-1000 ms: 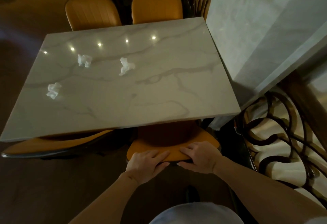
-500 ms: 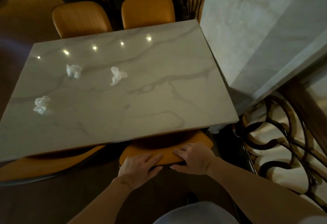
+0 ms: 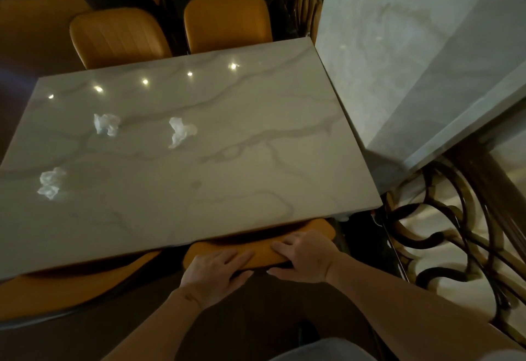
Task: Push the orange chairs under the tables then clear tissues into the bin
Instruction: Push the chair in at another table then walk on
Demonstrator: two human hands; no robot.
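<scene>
Worktop [image 3: 256, 161]: pale marble-patterned slab with grey veins, filling the middle and left of the frame; a row of small light reflections runs along its far side.
Far-left tissue [image 3: 106, 123]: crumpled, white, upper left of the worktop.
Middle tissue [image 3: 180, 132]: crumpled, just right of it, apart.
Near tissue [image 3: 51, 182]: crumpled, by the left edge, apart from both.

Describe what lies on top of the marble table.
Three crumpled tissues lie on the marble table, with reflected light spots. Nothing covers the top.
</scene>
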